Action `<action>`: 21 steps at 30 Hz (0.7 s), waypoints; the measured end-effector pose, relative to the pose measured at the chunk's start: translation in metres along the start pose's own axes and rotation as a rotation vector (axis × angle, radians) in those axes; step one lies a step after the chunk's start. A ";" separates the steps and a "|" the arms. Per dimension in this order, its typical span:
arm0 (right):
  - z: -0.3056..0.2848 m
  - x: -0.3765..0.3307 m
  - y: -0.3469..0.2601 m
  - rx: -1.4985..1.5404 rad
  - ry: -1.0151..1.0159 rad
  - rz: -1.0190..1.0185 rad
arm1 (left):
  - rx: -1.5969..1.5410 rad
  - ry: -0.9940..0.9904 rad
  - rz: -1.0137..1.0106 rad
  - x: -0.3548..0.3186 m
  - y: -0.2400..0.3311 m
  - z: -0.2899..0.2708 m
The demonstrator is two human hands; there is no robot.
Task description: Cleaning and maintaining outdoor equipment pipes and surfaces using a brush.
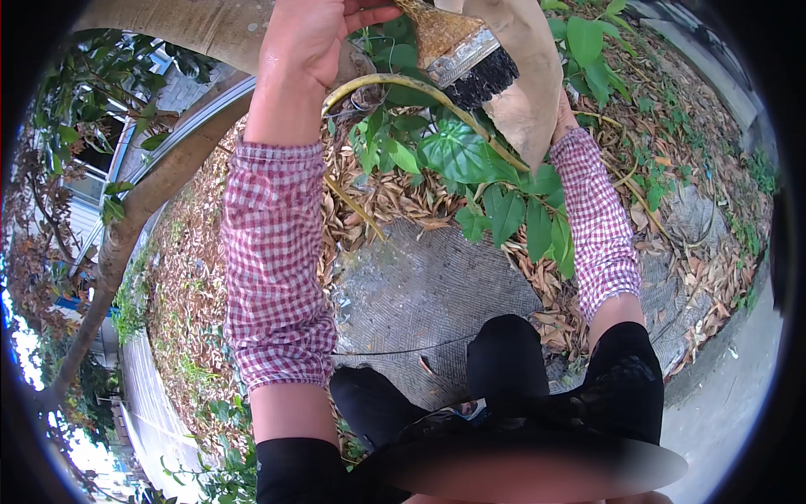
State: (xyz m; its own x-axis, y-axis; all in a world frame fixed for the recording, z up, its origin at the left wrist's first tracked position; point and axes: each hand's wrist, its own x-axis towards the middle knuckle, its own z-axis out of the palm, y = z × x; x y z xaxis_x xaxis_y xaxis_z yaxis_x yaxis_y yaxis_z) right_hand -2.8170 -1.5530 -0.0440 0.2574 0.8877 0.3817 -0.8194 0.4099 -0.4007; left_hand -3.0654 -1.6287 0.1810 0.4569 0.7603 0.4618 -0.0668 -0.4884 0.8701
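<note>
At the top of the head view, my left hand (315,38) has its fingers curled at the handle of a flat paintbrush (449,42). The brush has a stained, yellow-brown handle, a metal band and black bristles pointing down to the right. Just beyond the bristles is a pale tan, smooth piece (527,80) that narrows to a point at the bottom; its material is unclear. My right hand (565,118) reaches up behind that piece, which hides its fingers. Checked red-and-white sleeves cover both forearms.
A curved yellowish stem (403,80) arches below the brush beside green leaves (466,151). A thick branch (159,181) rises on the left. Dry leaves (197,277) surround a grey ribbed slab (420,290) near my knees. A concrete edge (722,336) runs along the right.
</note>
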 end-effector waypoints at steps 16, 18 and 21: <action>0.028 -0.013 0.016 -0.007 -0.242 0.331 | 0.201 0.164 -0.149 0.067 -0.025 0.040; 0.037 -0.012 0.013 -0.077 -0.388 0.297 | 0.220 0.188 -0.136 0.071 -0.028 0.040; 0.051 -0.011 0.010 -0.353 -0.354 0.298 | 0.239 0.163 -0.147 0.077 -0.033 0.034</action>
State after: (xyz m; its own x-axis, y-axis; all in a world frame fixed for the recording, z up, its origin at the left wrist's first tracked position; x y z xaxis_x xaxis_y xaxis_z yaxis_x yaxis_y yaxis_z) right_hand -2.8543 -1.5697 -0.0094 -0.1950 0.8764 0.4403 -0.5941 0.2516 -0.7641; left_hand -2.9974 -1.5687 0.1821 0.2964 0.8796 0.3722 0.2085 -0.4399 0.8735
